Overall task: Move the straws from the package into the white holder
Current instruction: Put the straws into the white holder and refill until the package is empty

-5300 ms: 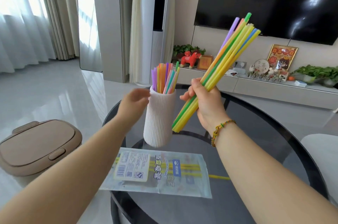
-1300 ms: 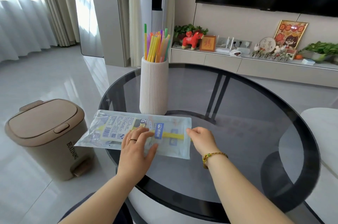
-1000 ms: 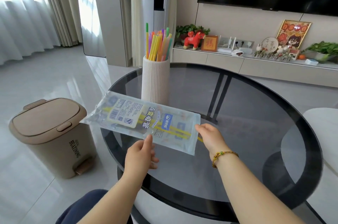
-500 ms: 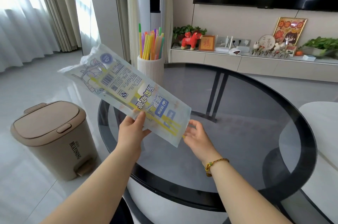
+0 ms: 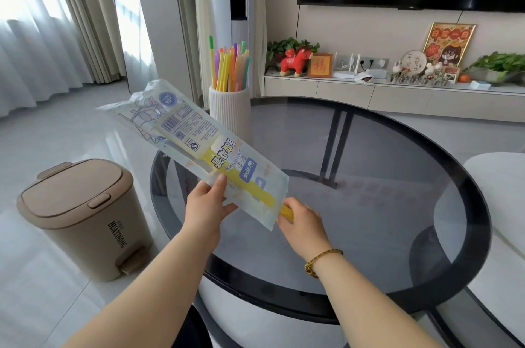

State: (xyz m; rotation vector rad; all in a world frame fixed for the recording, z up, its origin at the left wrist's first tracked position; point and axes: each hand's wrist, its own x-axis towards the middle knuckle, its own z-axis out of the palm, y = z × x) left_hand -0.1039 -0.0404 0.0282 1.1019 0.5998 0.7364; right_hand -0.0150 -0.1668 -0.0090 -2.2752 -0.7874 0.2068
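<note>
Pinching the protruding yellow straws (image 5: 286, 212) at the package's open lower end, my right hand (image 5: 302, 224) is closed on them. My left hand (image 5: 206, 205) clamps the package (image 5: 199, 146) by its lower edge, thumb on top. The package, flat on the glass table (image 5: 383, 205) a second ago, is now lifted and tilted, closed end high. The white holder (image 5: 230, 112) stands behind it, already well stocked. I judge these the last straws to extract.

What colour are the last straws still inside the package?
Yellow straws, seen through the clear package in the head view.
</note>
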